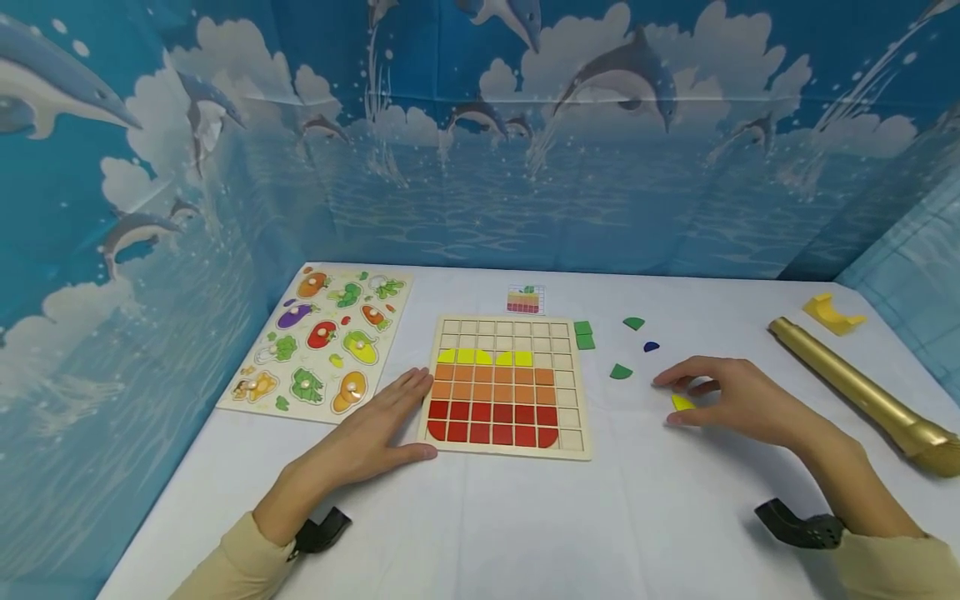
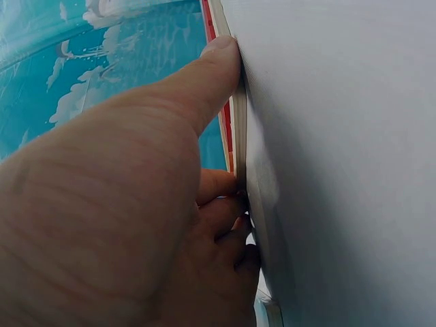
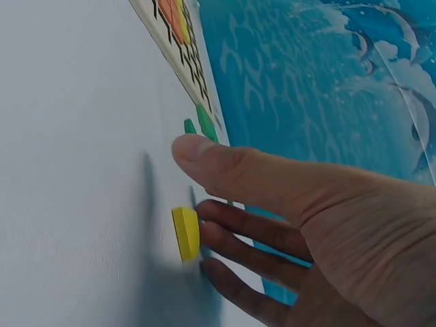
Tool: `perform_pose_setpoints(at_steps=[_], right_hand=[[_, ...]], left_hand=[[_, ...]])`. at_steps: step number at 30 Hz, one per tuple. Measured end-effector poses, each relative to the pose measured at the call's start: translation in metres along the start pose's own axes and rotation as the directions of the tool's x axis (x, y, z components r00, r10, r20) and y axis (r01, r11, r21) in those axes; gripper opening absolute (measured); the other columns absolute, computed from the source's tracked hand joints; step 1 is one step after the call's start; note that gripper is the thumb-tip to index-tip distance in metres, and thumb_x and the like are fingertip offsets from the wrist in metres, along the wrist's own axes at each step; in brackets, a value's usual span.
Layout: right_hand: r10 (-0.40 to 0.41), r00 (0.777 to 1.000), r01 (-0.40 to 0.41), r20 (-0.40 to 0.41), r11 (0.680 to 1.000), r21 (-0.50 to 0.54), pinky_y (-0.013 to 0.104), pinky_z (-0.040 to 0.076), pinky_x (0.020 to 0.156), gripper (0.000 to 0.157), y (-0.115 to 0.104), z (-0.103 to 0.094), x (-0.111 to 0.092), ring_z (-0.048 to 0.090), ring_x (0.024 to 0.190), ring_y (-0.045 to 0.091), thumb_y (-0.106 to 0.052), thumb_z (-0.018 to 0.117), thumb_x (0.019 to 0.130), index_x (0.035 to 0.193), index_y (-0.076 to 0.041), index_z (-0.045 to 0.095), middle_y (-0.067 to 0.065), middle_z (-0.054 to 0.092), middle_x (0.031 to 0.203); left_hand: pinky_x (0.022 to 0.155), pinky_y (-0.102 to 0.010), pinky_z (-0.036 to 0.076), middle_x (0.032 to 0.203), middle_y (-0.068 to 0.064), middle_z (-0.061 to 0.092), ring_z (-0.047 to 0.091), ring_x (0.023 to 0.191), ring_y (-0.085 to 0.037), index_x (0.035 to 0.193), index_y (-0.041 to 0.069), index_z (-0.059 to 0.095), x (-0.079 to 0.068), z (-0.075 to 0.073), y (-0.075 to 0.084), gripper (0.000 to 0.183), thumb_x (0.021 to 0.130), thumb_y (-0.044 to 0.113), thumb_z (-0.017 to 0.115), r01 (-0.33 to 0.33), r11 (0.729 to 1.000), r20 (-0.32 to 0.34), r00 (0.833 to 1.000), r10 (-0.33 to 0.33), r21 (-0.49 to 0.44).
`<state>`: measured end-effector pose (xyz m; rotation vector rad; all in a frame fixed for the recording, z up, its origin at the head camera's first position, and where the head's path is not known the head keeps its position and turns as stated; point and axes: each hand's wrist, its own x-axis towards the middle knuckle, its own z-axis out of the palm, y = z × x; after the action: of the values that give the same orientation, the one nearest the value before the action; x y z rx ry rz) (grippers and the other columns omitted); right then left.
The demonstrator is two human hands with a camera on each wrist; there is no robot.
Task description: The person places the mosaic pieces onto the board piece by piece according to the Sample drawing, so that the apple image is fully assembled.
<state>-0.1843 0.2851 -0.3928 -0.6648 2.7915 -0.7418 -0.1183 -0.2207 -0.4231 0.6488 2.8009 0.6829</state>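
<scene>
My left hand (image 1: 366, 437) rests at the left edge of a wooden grid board (image 1: 566, 363), fingers straight and thumb at its lower corner. Red tiles (image 1: 481, 422) fill the board's lower rows, with orange tiles (image 1: 483, 382) above them and a row of yellow tiles (image 1: 484, 357) higher up. Over the white cloth to the right, my right hand (image 1: 742, 407) hovers around a yellow piece (image 3: 185, 234). Its thumb stands apart from the fingers, and the fingertips are close beside the piece, which lies on the cloth.
Green square tiles (image 1: 583, 335), green rounded pieces (image 1: 621, 372) and a dark blue piece (image 1: 652, 347) lie right of the board. Behind it is a small pattern card (image 1: 526, 299). A vegetable puzzle (image 1: 341, 292) lies left; a gold tube (image 1: 847, 379) and yellow holder (image 1: 834, 315) lie right.
</scene>
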Motion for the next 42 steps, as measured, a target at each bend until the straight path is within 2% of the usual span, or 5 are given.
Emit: perform_pose_setpoints(at_steps=[6, 15, 23, 35, 42], right_hand=[[-0.04, 0.999, 0.039, 0.026, 0.999, 0.02, 0.027, 0.061, 0.087, 0.051, 0.013, -0.002, -0.009, 0.065, 0.099, 0.006, -0.034, 0.093, 0.08, 0.126, -0.023, 0.074, -0.009, 0.074, 0.12], [-0.158, 0.986, 0.16, -0.057, 0.987, 0.036, 0.024, 0.062, 0.075, 0.037, 0.018, 0.001, -0.008, 0.062, 0.085, 0.006, -0.009, 0.091, 0.081, 0.112, -0.025, 0.078, -0.014, 0.072, 0.102], [-0.123, 0.986, 0.125, -0.112, 0.992, 0.006, 0.024, 0.06, 0.07, 0.033, 0.015, 0.009, -0.007, 0.06, 0.08, 0.007, -0.01, 0.093, 0.079, 0.104, -0.023, 0.077, -0.012, 0.067, 0.089], [-0.104, 0.98, 0.107, -0.171, 0.994, 0.011, 0.025, 0.062, 0.074, 0.036, 0.009, 0.02, 0.0, 0.061, 0.083, 0.01, -0.008, 0.093, 0.078, 0.107, -0.023, 0.077, -0.01, 0.068, 0.093], [-0.09, 0.979, 0.089, -0.183, 0.996, -0.01, 0.026, 0.063, 0.077, 0.034, -0.005, 0.02, 0.01, 0.061, 0.085, 0.012, -0.006, 0.091, 0.078, 0.107, -0.02, 0.078, -0.008, 0.069, 0.097]], left_hand=[[0.129, -0.053, 0.029, 0.177, -0.003, 0.021, 0.017, 0.164, -0.027, 0.169, 0.014, 0.026, 0.001, 0.002, 0.001, 0.102, 0.091, 0.055, 0.077, 0.008, 1.0, 0.007, 1.0, -0.008, 0.009], [0.128, -0.054, 0.029, 0.177, -0.005, 0.022, 0.019, 0.164, -0.028, 0.168, 0.013, 0.026, 0.0, 0.0, 0.001, 0.1, 0.092, 0.051, 0.078, -0.01, 1.0, -0.015, 1.0, 0.01, 0.002], [0.129, -0.054, 0.028, 0.176, -0.005, 0.023, 0.019, 0.164, -0.029, 0.168, 0.012, 0.027, 0.0, 0.0, 0.001, 0.1, 0.092, 0.051, 0.078, -0.017, 1.0, -0.019, 1.0, 0.017, -0.002], [0.129, -0.053, 0.028, 0.177, -0.004, 0.022, 0.018, 0.164, -0.028, 0.168, 0.013, 0.027, 0.001, -0.002, -0.002, 0.1, 0.092, 0.053, 0.078, -0.013, 1.0, -0.007, 1.0, 0.013, 0.001], [0.129, -0.053, 0.028, 0.177, -0.003, 0.02, 0.016, 0.165, -0.026, 0.169, 0.014, 0.025, 0.002, 0.001, -0.002, 0.101, 0.092, 0.057, 0.076, -0.012, 1.0, 0.005, 1.0, 0.012, -0.005]])
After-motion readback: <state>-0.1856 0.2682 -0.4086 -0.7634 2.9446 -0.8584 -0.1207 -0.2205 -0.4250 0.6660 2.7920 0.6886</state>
